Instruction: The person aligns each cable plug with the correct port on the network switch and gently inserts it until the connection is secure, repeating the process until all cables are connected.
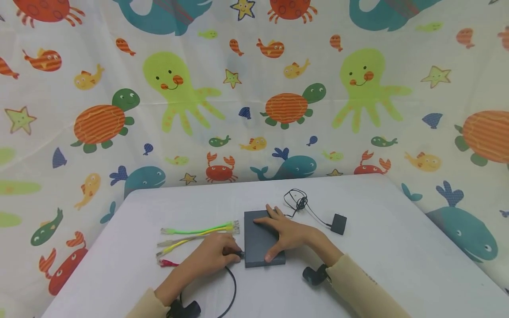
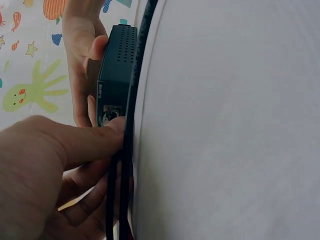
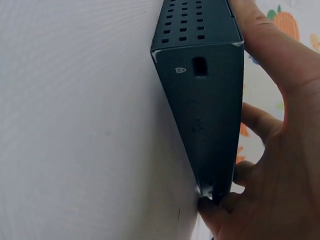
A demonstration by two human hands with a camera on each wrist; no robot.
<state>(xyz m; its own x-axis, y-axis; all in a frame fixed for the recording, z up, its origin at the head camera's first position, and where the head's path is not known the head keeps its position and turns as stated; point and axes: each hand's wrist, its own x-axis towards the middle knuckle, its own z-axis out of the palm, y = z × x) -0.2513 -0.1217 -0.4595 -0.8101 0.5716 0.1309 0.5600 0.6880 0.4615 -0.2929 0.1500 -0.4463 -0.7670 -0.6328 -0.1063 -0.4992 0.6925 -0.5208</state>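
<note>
A dark network switch (image 1: pixel 256 238) lies flat on the white table, its port side facing left. At that side my left hand (image 1: pixel 214 254) pinches the plug end of a black network cable (image 1: pixel 234 287). In the left wrist view the thumb covers the plug right at a port (image 2: pixel 111 114); I cannot tell whether it is inserted. My right hand (image 1: pixel 292 234) spreads over the switch's top, thumb by the near edge and fingers toward the far right corner. The right wrist view shows the switch's plain side (image 3: pixel 210 115) with a small slot, the hand along its top.
Several loose network cables lie left of the switch: green (image 1: pixel 191 231), yellow (image 1: pixel 175 246), grey and red (image 1: pixel 169 263), with clear plugs near the switch. Behind my right hand, a black power adapter (image 1: pixel 338 224) lies with its cord (image 1: pixel 301 203) bundled. A patterned curtain (image 1: pixel 246 141) hangs behind the table.
</note>
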